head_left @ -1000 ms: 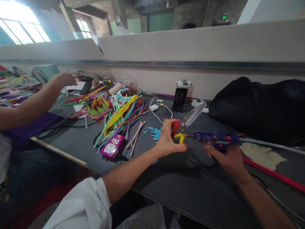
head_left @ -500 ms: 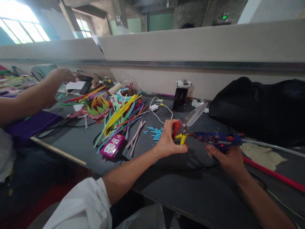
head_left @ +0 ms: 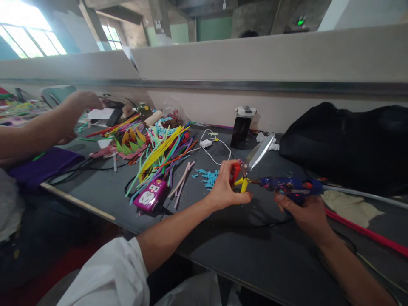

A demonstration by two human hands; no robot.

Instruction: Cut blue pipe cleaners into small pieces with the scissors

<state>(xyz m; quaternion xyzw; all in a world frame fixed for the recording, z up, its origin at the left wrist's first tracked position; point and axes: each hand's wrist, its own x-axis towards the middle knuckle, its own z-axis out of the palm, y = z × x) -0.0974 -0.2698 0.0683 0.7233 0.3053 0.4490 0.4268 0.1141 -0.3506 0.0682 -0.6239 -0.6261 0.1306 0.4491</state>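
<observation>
My left hand (head_left: 225, 187) is closed around scissors (head_left: 260, 153) with red and yellow handles, their blades pointing up and away to the right. In my right hand (head_left: 306, 210) is a blue hot glue gun (head_left: 283, 187) with a small red light lit. Its nozzle points left and sits right at the yellow handle part; whether it touches cannot be made out. Short blue cut pieces (head_left: 208, 178) lie on the dark table just left of my left hand. Part of the scissor handles is hidden by my fingers.
Left of my hands are a purple box (head_left: 150, 196) and a heap of colourful pipe cleaners (head_left: 162, 153). Behind stand a bottle (head_left: 241, 127) and a white cable (head_left: 206, 143). A black bag (head_left: 344, 144) fills the right. A co-worker's arm (head_left: 41, 123) reaches in from the left.
The scissor blades have turned slightly and now catch the light, looking narrower. My two hands and the glue gun have hardly shifted.
</observation>
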